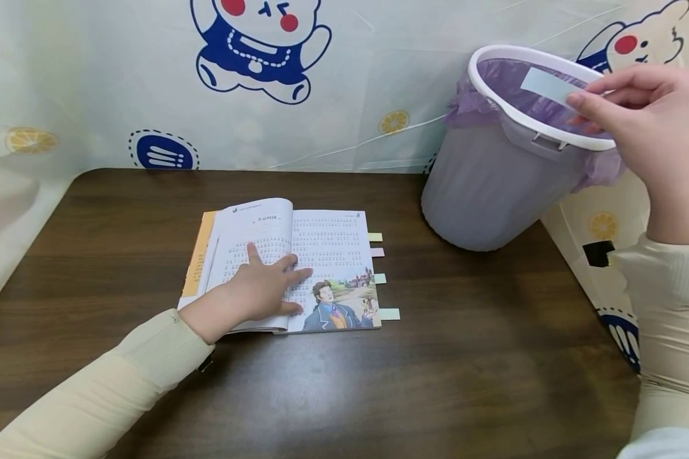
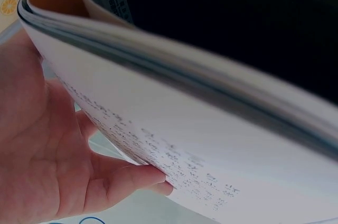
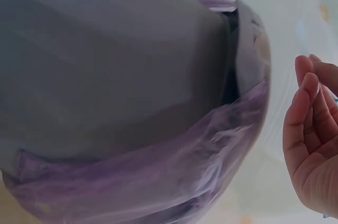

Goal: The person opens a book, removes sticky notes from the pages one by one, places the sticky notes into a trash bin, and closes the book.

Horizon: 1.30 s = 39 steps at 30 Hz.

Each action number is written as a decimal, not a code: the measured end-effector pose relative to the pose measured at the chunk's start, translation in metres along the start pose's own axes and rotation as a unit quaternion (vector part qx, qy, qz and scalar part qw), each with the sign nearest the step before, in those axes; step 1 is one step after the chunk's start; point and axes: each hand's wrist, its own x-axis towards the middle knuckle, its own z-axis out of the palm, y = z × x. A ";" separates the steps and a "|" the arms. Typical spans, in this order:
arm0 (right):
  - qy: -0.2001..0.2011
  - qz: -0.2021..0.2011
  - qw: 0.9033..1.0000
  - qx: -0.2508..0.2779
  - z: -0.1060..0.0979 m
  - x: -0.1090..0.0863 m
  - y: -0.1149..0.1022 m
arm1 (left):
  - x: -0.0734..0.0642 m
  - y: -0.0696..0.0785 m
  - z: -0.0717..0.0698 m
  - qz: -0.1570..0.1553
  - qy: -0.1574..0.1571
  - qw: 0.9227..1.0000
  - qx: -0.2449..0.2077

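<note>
An open book (image 1: 333,245) lies on the table, printed text on both pages and a drawn figure at the lower right. My left hand (image 1: 261,290) rests across its middle with spread fingers, holding the pages down. In the left wrist view this hand (image 2: 58,155) lies against a printed page (image 2: 174,150). At the right, my right hand (image 1: 660,121) pinches a pale blue paper strip (image 1: 542,85) between thumb and fingers, over the mouth of a grey trash bin (image 1: 476,191). The right wrist view shows the fingertips (image 3: 310,84) together beside the bin's rim; the strip is hidden there.
Several coloured sticky tabs (image 1: 389,313) jut from the book's right edge. A purple bag (image 1: 502,80) lines the bin and folds over its white rim. Behind the brown wooden table (image 1: 333,395) hangs a patterned sheet (image 1: 379,76) with cartoon figures.
</note>
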 end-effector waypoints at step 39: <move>-0.044 0.071 0.992 -0.092 -0.018 0.037 0.050 | 0.001 -0.001 0.001 -0.003 -0.003 1.000 -0.004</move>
